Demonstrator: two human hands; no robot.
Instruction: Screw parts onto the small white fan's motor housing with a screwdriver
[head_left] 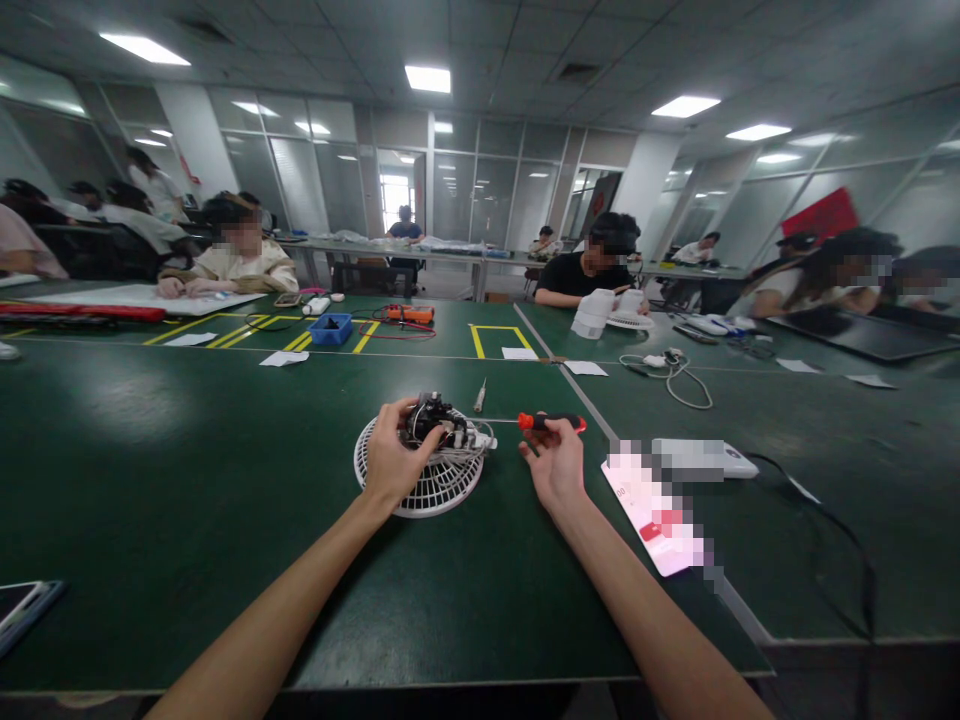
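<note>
My left hand (pixel 395 455) grips a dark fan motor (pixel 433 425) with white wires, which sits on a round white fan grille (pixel 427 490) lying on the green table. In my right hand (pixel 555 462) is a screwdriver (pixel 553 422) with a red and black handle, held level between thumb and fingers. Its thin shaft points left, and the tip reaches the motor's right side; whether it touches a screw is too small to tell. Behind the motor lies a small screwdriver with a clear handle (pixel 480 397).
To the right lie a lit phone (pixel 652 515) and a white power bank (pixel 701 458) with a black cable. Farther back are a blue bin (pixel 331 328), an orange tool (pixel 409 314) and a coiled white cord (pixel 675 375). A co-worker (pixel 592 265) sits opposite with white fan parts.
</note>
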